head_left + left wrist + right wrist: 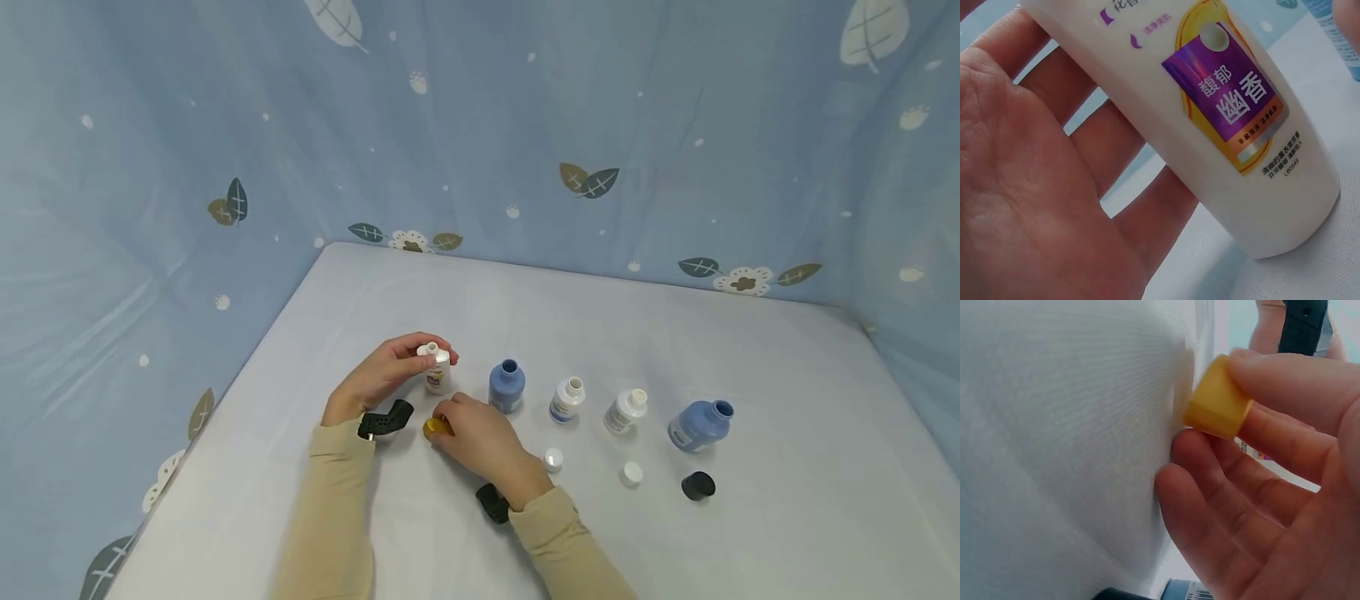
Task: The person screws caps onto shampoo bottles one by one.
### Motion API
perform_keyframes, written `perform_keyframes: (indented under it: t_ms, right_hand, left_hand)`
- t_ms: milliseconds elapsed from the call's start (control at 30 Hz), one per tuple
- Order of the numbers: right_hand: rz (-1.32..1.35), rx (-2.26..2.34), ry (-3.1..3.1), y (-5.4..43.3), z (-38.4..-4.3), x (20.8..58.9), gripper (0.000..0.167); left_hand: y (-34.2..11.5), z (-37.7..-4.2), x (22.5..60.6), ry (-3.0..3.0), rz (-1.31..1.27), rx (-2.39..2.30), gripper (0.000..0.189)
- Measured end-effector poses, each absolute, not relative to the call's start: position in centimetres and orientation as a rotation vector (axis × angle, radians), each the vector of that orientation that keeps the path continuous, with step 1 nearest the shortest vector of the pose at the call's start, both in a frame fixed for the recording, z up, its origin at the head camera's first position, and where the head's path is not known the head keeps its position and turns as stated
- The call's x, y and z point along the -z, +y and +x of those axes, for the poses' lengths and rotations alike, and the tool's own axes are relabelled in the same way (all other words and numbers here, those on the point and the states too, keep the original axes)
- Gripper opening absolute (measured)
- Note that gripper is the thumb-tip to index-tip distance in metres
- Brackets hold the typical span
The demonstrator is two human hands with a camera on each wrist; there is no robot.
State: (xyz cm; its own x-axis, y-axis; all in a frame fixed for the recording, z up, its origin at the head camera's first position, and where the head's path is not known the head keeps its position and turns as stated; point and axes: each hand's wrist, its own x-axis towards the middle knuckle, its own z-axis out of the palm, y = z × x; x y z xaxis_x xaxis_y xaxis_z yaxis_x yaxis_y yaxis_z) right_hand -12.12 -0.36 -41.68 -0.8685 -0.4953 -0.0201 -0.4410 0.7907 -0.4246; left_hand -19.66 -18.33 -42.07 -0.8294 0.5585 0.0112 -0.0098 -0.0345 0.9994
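In the head view my left hand grips a white bottle around its upper part, thumb across the front. Its narrow neck is uncapped. The left wrist view shows the bottle's purple and yellow label, with fingers behind it and its base close to the white cloth. My right hand pinches a yellow bottle cap between thumb and index finger, low over the cloth. The other fingertips rest at the cloth. In the head view the cap is partly hidden by the fingers.
To the right stand a blue bottle, two white bottles and another blue bottle, all uncapped. Nearer lie two white caps and a black cap. Patterned blue curtain borders the white table.
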Motion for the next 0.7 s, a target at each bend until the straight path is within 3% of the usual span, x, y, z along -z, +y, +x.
perform_keyframes:
  t_ms: [367, 700]
  right_hand:
    - [-0.643, 0.868, 2.860, 0.4, -12.3, 40.9, 0.027]
    - [-0.783, 1.290, 2.846, 0.6, -12.1, 39.5, 0.022]
  left_hand:
    - [-18.2, -18.8, 40.9, 1.821, 0.629, -1.914, 0.022]
    - [-18.6, -19.5, 42.3, 1.777, 0.619, -1.946, 0.023]
